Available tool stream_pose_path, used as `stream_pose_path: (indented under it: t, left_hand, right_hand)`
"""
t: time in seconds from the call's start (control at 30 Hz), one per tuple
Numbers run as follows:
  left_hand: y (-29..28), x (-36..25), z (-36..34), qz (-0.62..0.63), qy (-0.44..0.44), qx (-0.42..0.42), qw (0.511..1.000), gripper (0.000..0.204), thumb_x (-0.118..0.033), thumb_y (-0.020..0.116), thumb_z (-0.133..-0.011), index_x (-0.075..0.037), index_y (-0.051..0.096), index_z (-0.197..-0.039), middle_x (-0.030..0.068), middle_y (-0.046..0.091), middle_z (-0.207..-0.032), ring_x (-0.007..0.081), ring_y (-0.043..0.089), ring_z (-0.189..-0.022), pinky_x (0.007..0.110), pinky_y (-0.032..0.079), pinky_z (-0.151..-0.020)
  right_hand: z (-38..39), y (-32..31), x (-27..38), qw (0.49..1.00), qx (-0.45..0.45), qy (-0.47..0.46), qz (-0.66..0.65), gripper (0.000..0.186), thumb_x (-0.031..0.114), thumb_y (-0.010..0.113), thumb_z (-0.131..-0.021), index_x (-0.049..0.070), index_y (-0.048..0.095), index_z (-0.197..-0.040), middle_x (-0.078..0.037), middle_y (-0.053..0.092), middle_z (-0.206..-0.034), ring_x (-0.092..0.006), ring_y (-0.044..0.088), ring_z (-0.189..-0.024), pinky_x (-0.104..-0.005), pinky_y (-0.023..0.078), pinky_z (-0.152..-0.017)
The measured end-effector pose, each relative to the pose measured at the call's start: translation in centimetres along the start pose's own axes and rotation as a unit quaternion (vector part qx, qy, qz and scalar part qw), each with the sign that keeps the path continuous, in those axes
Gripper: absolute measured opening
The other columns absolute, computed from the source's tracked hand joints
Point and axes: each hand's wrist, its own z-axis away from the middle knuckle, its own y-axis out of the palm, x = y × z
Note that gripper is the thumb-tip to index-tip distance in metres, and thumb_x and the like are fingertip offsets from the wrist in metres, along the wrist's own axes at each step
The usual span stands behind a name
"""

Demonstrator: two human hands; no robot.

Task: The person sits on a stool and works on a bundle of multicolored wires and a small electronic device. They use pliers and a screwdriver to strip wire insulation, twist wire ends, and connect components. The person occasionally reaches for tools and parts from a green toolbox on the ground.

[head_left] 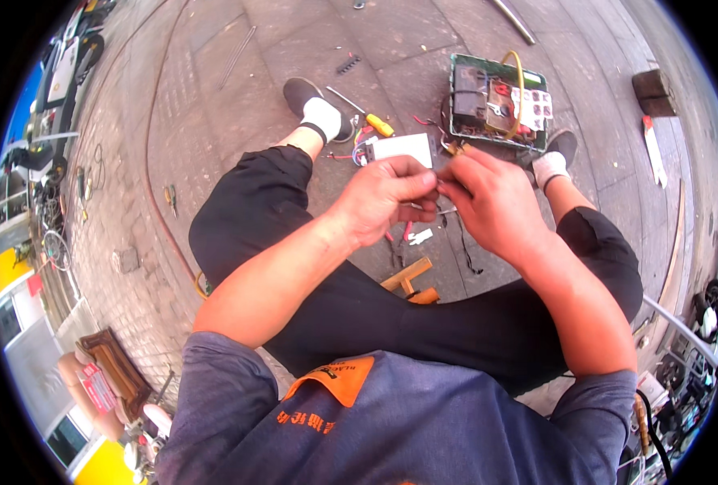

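- The left hand point(387, 198) is closed, its fingertips pinched on a thin wire point(444, 210) that runs between both hands.
- The right hand point(488, 202) is closed too, fingers bunched on the same wire right at the left hand's fingertips; the two hands touch above the gap between the knees.
- What exactly sits at the pinch is too small to tell; a small brass-coloured bit point(454, 149) shows just above the right hand.
- Just beyond the hands a white box point(403, 149) lies on the pavement point(213, 105), with coloured wires at its left side.
- Beyond that, near the right foot, an open green box point(498, 101) shows black parts, red and white pieces and a yellow cable looped over it.
- A yellow-handled screwdriver point(371, 120) lies between the left shoe point(310, 97) and the white box.
- Below the hands, between the legs, lie a small white piece point(420, 236), loose black wire and wooden blocks point(411, 283).
- A red hose point(158, 194) curves down the pavement on the left, well apart from the hands.
- Far right, a dark block point(654, 91) and a white strip point(652, 149) lie near the pavement's edge.
- The top left of the pavement is open; its left and right edges are crowded with clutter.
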Motion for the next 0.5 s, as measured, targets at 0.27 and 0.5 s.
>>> stream_pose_path:
  t: [0.27,0.5]
  left_hand:
    - [-0.4,0.1,-0.1,-0.003,-0.005,0.019,1.000,0.024,-0.025,0.074,-0.100,-0.004,0.066,-0.106,0.0073,0.071,-0.100,0.0172,0.070,-0.088,0.036,0.061,-0.081]
    - [0.0,-0.7,-0.1,0.002,0.022,0.009,1.000,0.023,-0.026,0.073,-0.100,-0.005,0.066,-0.103,0.0056,0.070,-0.087,0.0166,0.069,-0.076,0.031,0.056,-0.068]
  right_hand:
    - [-0.5,-0.4,0.3,1.000,0.015,0.013,-0.016,0.010,0.010,0.077,-0.086,0.006,0.070,-0.092,-0.011,0.064,-0.083,-0.0345,0.067,-0.076,-0.0445,0.054,-0.065]
    - [-1.6,-1.2,1.6,0.997,0.004,0.065,-0.039,0.013,0.008,0.078,-0.086,0.008,0.068,-0.095,-0.012,0.066,-0.084,-0.0360,0.067,-0.077,-0.0452,0.053,-0.065]
